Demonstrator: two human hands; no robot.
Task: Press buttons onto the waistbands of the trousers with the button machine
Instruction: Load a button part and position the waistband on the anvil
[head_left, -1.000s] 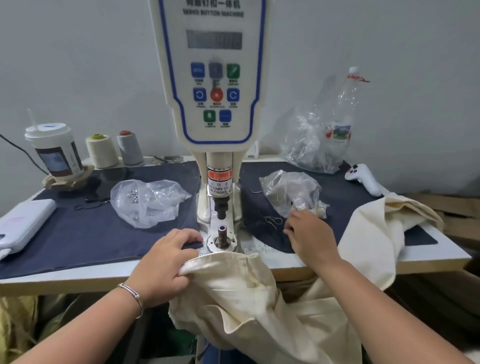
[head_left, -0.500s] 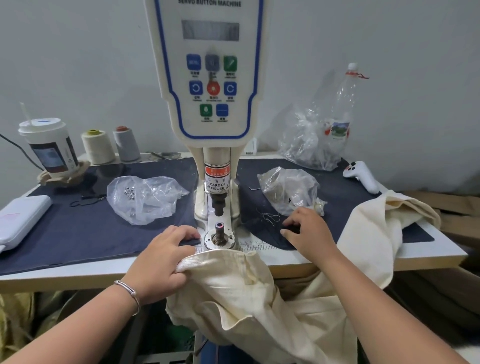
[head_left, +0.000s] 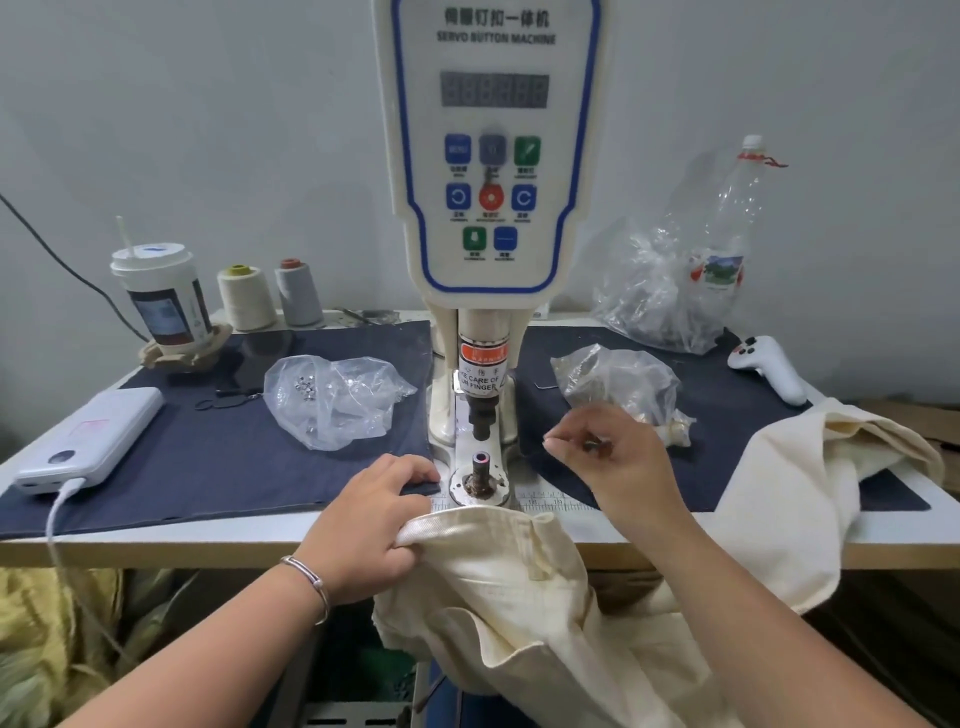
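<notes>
The button machine (head_left: 488, 218) stands at the middle of the worktop (head_left: 156, 543), its lower die post (head_left: 479, 467) bare. The left hand (head_left: 366, 525) grips the waistband (head_left: 467, 525) of the cream trousers (head_left: 519, 613) at the front edge of the worktop, just before the die. The right hand (head_left: 618, 462) hovers right of the post, fingers curled, pinching a small dark piece (head_left: 592, 446) — probably a button part, too small to tell. The step seems to be loading; next the piece must sit on the die exactly, then the waistband goes over it.
</notes>
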